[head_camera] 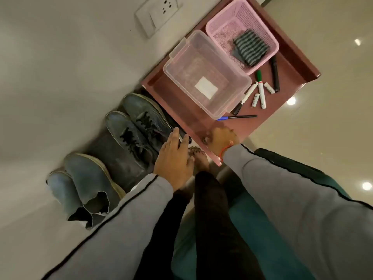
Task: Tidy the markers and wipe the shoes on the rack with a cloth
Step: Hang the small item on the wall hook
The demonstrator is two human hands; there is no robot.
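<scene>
Low at centre frame, both hands hover at the near edge of the maroon counter [262, 126]. The left hand [173, 156] lies with straight fingers over the laced shoes and seems to have a marker under its fingertips, a dark blue tip peeking out, though I can't tell if it truly grips it. The right hand [223, 138] rests curled at the counter's edge; whether it holds anything is hidden from here. Up the frame, the scattered markers [261, 93] lie fanned on the counter just beside the clear tub [205, 71], a black marker [275, 74] a little apart to the right, a blue-capped pen [236, 117] near the tub's lower corner. The striped cloth [250, 48] sits folded in the pink basket [242, 35] at upper right, untouched. Two pairs wait at left: the laced shoes [133, 128] and the slip-on shoes [84, 184] lower left. So the tidying looks barely begun, and the marker by the left hand seems the step in hand. To do it well, I'd say pinch that marker firmly at mid-barrel, lift clear of the laces so nothing snags, and lay it flat in the clear tub. Then sweep the fanned ones together rather than chasing each, minding the short stubby ones that could roll off the edge.
</scene>
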